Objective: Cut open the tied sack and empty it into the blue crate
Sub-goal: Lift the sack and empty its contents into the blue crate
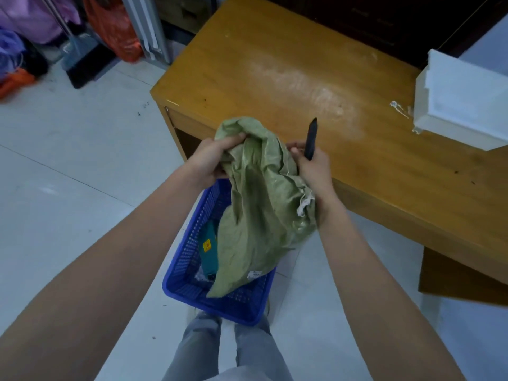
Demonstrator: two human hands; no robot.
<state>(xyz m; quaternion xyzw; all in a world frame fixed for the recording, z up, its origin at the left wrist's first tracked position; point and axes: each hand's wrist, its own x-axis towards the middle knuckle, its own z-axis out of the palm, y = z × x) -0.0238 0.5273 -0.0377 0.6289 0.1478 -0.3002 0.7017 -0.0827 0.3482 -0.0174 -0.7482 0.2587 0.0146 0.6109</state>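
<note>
Sack (258,204), green woven cloth, hangs in mid-frame over the blue crate (189,259), held up by both hands at its upper folds. The left hand (211,158) has its grip closed on a bunched fold at the sack's top left; the right hand (313,166) pinches the cloth on the opposite side while its grip also holds a dark cutter (311,138), which points up and away toward the wooden counter (302,67) behind. The sack looks limp, and a teal box (210,246) already lies in the crate, so the emptying seems well along. The chief risk, as I judge it, is the cutter: sharing one grip between tool and cloth leaves both loosely secured, so a shake could drop the cutter into the crate or onto the floor, or bring it against the left hand. The sack's lower end drapes over the crate's near rim at lower centre, so anything left inside could slide out past the rim onto the floor beside the person's legs (220,350).
</note>
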